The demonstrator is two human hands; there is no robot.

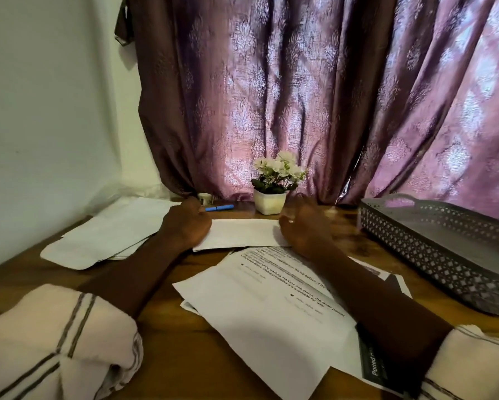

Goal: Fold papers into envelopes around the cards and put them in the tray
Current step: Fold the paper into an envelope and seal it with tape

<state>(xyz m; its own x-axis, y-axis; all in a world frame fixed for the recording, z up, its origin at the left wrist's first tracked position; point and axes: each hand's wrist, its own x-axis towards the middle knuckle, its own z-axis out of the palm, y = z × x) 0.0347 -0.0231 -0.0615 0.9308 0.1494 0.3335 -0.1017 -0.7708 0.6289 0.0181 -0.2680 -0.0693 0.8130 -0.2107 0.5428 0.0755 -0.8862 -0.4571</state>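
spare sheets (pixel 106 235) lie well left of the flower pot (pixel 269 202). just in front of the pot, the left hand (pixel 186 223) covers the left end of the folded paper (pixel 244 233); pinching or pressing cannot be told. the right hand (pixel 306 229) rests flat and unclenched on its right end. even pressure along the crease should set it. the tray (pixel 432 235) waits right of the pot.

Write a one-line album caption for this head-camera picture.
Left hand and right hand rest on a folded paper on the table, grey tray at the right.
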